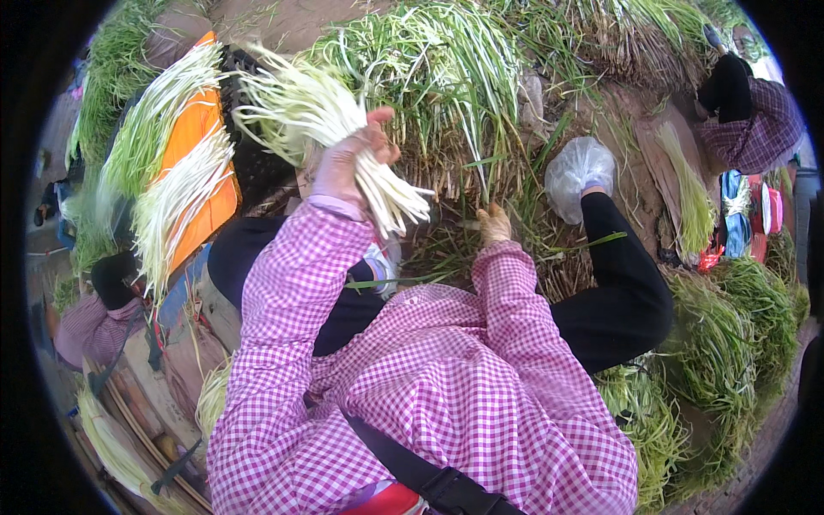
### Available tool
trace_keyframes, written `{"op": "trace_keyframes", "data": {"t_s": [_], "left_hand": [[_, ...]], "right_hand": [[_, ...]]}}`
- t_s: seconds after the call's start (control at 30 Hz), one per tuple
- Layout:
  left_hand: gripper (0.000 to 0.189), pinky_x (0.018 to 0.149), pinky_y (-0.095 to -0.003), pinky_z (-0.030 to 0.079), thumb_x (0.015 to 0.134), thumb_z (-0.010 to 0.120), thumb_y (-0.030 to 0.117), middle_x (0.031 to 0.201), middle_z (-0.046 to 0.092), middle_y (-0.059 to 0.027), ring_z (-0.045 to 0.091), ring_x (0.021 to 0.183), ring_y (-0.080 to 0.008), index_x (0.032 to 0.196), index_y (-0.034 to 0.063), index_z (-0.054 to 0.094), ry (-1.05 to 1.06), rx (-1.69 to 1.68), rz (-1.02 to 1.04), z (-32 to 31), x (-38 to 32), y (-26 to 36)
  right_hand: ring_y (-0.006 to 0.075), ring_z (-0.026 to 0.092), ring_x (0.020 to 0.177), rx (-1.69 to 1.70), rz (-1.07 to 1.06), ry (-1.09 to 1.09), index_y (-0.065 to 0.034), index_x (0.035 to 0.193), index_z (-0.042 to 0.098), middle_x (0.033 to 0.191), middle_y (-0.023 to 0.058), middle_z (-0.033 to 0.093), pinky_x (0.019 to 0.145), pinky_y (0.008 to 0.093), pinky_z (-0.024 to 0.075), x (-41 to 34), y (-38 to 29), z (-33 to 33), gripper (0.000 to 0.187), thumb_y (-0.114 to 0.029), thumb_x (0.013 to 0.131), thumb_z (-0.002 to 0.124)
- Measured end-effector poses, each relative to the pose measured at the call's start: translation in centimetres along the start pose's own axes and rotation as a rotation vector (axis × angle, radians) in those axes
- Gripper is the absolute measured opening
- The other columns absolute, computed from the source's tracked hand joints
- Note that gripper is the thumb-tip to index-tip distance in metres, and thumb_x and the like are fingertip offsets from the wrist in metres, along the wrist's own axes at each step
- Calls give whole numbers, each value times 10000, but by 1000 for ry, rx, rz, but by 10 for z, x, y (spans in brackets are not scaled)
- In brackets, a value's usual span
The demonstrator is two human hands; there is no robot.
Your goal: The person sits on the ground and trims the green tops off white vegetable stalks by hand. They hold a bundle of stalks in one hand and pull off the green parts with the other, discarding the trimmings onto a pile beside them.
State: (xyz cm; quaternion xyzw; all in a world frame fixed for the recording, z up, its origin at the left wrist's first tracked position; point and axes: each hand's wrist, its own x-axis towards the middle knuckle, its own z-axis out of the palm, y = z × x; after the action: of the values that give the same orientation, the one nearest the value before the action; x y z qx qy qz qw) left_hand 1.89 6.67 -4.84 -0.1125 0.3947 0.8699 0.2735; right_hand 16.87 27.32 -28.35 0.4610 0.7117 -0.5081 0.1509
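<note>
My left hand is closed around a bunch of long, pale, chive-like stalks, raised in front of my body. White cut ends stick out at the lower right, and the yellow-green tips fan out to the upper left, slightly blurred. My right hand reaches down to the root ends of a large heap of green leafy plants. Close above its fingers stands a thin white stalk; whether the fingers grip it is hard to see.
Sorted stalks lie across an orange sheet at left. A clear plastic bag covers my right foot. More green heaps stand at right. Other people sit on both sides. Loose leaves litter the ground.
</note>
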Motion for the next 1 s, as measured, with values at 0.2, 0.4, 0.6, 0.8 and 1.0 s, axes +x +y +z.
{"op": "trace_keyframes", "data": {"t_s": [0.2, 0.4, 0.6, 0.8, 1.0], "left_hand": [[312, 567, -239, 482, 755, 648, 5, 697, 584, -40, 539, 538, -110, 1043, -76, 561, 72, 128, -114, -10, -1, -37], [263, 510, -231, 487, 705, 703, -35, 797, 649, -84, 597, 605, -134, 957, -30, 626, 136, 320, -251, -11, -9, -73], [247, 507, -232, 472, 714, 693, -43, 735, 623, -78, 580, 564, -144, 947, -25, 614, 116, 270, -186, -14, -18, -82], [280, 516, -244, 475, 703, 674, -70, 755, 641, -103, 603, 589, -157, 977, -74, 613, 118, 364, -120, -20, -18, -87], [309, 489, -223, 454, 671, 685, -68, 727, 628, -77, 587, 572, -137, 972, -59, 615, 105, 396, -44, -12, -24, -85]], "right_hand": [[106, 601, 786, 451, -133, -227, -4, 1052, 573, 905, 52, 659, 572, 232, 504, -53, -25, -7, 185, -121, 921, 516], [148, 617, 779, 718, -565, -402, 21, 1112, 560, 903, 81, 642, 562, 220, 495, -115, -51, -19, 234, -44, 888, 556], [192, 613, 766, 144, -751, -171, 37, 1052, 607, 878, 150, 645, 675, 301, 482, -125, -70, -14, 239, -39, 827, 632], [117, 587, 805, 727, -466, -454, 35, 1094, 564, 891, 50, 634, 735, 222, 471, -136, -86, -8, 236, -77, 887, 577], [98, 579, 748, 871, -442, -405, 11, 933, 594, 844, 34, 633, 679, 193, 456, -128, -93, -2, 93, -47, 861, 601]]}}
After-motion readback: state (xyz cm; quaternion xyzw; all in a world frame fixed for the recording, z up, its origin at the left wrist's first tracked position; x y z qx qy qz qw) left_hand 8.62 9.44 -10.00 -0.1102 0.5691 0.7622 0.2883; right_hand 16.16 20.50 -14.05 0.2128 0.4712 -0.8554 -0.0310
